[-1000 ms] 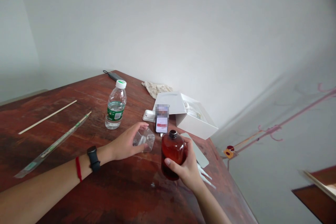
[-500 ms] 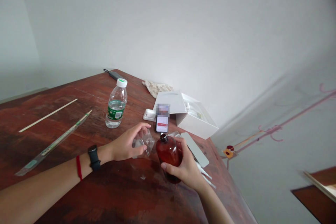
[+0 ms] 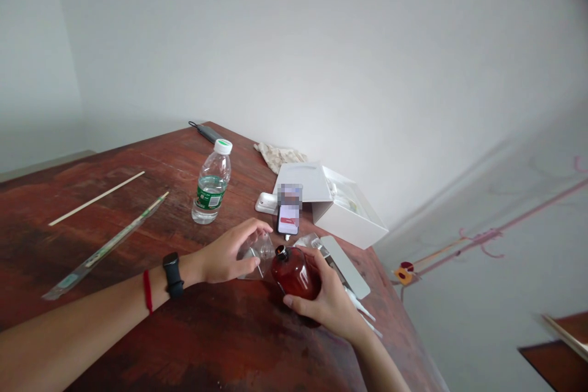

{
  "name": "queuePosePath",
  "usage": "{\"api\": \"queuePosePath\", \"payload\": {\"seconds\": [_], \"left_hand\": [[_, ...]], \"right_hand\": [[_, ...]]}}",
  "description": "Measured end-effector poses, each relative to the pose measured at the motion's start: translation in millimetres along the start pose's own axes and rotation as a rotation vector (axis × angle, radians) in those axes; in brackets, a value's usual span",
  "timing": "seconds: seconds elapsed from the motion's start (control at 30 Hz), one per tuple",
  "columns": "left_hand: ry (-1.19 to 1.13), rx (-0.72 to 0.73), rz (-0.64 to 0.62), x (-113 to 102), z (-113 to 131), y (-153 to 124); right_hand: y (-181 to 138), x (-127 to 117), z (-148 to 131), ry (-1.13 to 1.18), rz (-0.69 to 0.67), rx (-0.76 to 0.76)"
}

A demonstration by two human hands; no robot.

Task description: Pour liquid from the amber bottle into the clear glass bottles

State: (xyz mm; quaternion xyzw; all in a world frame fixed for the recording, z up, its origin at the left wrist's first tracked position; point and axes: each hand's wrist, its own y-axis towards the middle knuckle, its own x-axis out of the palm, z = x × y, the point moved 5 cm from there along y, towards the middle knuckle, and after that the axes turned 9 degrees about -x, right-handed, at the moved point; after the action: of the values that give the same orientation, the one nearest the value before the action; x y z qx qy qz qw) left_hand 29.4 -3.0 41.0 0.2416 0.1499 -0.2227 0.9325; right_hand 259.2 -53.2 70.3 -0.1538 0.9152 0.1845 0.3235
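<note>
My right hand [image 3: 328,294] is wrapped round the side of a dark amber bottle [image 3: 296,275]. The bottle is uncapped and leans to the left, its open neck pointing up and toward my other hand. Opposite it, my left hand [image 3: 232,254] is held with fingers curved and thumb apart, near the neck but not touching it. Clear crumpled plastic packaging [image 3: 263,252] lies just beyond the left fingers; whether they touch it I cannot tell. A phone [image 3: 288,220] leans behind the bottle against a white box.
A water bottle [image 3: 211,187] stands left of centre. A thin stick [image 3: 96,198] and a wrapped pair of chopsticks [image 3: 110,245] lie further left. At the right are the white box [image 3: 349,223], a pale flat panel [image 3: 349,269] and white slender pieces [image 3: 361,306]. A cloth [image 3: 278,156] lies behind.
The amber bottle has tipped further left, its neck coming closer to my left hand. My left hand has hardly moved. The whole view has shifted slightly.
</note>
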Motion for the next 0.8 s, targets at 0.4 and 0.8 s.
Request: {"api": "queuePosePath", "payload": {"seconds": [0.4,0.8], "left_hand": [[0.118,0.048,-0.024,2.5,1.9,-0.8],[0.179,0.038,-0.028,-0.9,-3.5,3.8]], "right_hand": [[-1.8,3.8,-5.4,-0.09,-0.048,-0.013],[-4.4,4.4,-6.1,-0.142,-0.035,0.006]]}}
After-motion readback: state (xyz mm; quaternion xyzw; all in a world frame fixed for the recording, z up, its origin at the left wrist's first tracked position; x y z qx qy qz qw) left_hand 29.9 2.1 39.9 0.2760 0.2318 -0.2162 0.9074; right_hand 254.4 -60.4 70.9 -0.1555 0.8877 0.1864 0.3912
